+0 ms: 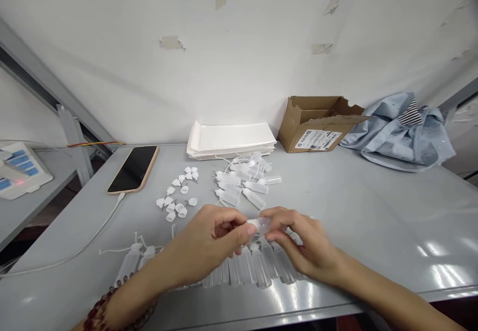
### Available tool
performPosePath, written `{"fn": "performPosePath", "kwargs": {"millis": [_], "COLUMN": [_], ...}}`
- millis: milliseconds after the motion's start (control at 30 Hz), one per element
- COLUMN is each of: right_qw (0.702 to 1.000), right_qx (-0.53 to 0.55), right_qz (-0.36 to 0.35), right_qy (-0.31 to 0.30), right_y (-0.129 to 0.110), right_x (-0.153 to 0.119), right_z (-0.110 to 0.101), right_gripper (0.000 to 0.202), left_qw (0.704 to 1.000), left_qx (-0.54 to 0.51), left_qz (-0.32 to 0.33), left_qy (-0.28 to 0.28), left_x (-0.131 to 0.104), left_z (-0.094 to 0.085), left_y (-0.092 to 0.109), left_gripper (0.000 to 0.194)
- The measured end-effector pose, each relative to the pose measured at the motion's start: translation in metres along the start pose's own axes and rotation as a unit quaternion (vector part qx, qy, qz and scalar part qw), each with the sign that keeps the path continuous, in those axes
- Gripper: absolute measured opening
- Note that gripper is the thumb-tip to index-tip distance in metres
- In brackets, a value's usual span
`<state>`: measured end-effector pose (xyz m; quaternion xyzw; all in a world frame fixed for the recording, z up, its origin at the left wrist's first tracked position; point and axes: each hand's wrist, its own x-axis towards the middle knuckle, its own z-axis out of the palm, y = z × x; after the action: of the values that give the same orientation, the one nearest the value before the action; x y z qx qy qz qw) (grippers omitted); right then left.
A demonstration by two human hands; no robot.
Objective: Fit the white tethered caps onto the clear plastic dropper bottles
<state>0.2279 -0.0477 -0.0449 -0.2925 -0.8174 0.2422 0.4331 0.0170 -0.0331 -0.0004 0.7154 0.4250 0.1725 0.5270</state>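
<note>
Above the front part of the grey table, both hands meet at one small translucent bottle (264, 225). My left hand (227, 231) pinches its white neck end between thumb and fingers. My right hand (295, 236) has its fingers closed round the bottle's body. Below the hands lies a row of similar clear bottles (244, 266), partly hidden by my hands and left forearm. Beyond them is a loose pile of small bottles with thin strap-like pieces (231, 186). Several white caps with thin dark tips (179, 207) are scattered left of that pile.
A phone (133, 169) with a white cable lies at the left of the table (336, 191). White trays (233, 137) are stacked against the wall. An open cardboard box (317, 127) and a light blue cloth (403, 137) stand at the back right.
</note>
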Motion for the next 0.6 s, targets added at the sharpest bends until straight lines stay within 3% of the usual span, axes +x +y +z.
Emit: {"fn": "performPosePath", "kwargs": {"millis": [100, 167, 267, 300, 333, 400, 467, 500, 533, 600], "right_qw": [0.978, 0.931, 0.850, 0.842, 0.853, 0.913, 0.974, 0.990, 0.992, 0.965], "right_qx": [0.109, 0.226, 0.388, 0.401, 0.381, 0.268, 0.109, 0.026, -0.055, -0.201], "right_qz": [0.169, 0.268, 0.321, 0.321, 0.314, 0.258, 0.131, 0.051, -0.029, -0.158], "right_qy": [-0.061, -0.103, -0.155, -0.164, -0.168, -0.167, -0.146, -0.128, -0.105, -0.052], "right_y": [-0.005, -0.005, -0.004, -0.004, -0.005, -0.005, -0.005, -0.004, -0.003, 0.000], "right_x": [0.003, 0.006, 0.008, 0.008, 0.008, 0.005, 0.002, 0.001, 0.000, 0.000], "right_z": [-0.008, -0.013, -0.017, -0.017, -0.017, -0.014, -0.011, -0.009, -0.007, -0.005], "right_gripper": [0.008, 0.016, 0.025, 0.025, 0.024, 0.017, 0.008, 0.008, 0.012, 0.019], "left_qw": [0.968, 0.931, 0.913, 0.917, 0.927, 0.952, 0.972, 0.980, 0.985, 0.992], "left_qx": [0.160, 0.220, 0.244, 0.236, 0.223, 0.190, 0.165, 0.153, 0.141, 0.116], "left_qz": [0.182, 0.280, 0.319, 0.312, 0.293, 0.231, 0.157, 0.122, 0.092, 0.047], "left_qy": [0.066, 0.077, 0.073, 0.075, 0.075, 0.064, 0.050, 0.040, 0.032, 0.016], "left_x": [0.001, 0.002, 0.001, 0.001, 0.001, 0.002, 0.004, 0.004, 0.005, 0.006], "left_z": [0.003, 0.004, 0.004, 0.003, 0.003, 0.003, 0.004, 0.005, 0.005, 0.006], "left_y": [-0.008, -0.012, -0.013, -0.012, -0.011, -0.008, -0.006, -0.005, -0.004, -0.003], "left_gripper": [0.025, 0.017, 0.012, 0.011, 0.011, 0.018, 0.033, 0.038, 0.042, 0.046]}}
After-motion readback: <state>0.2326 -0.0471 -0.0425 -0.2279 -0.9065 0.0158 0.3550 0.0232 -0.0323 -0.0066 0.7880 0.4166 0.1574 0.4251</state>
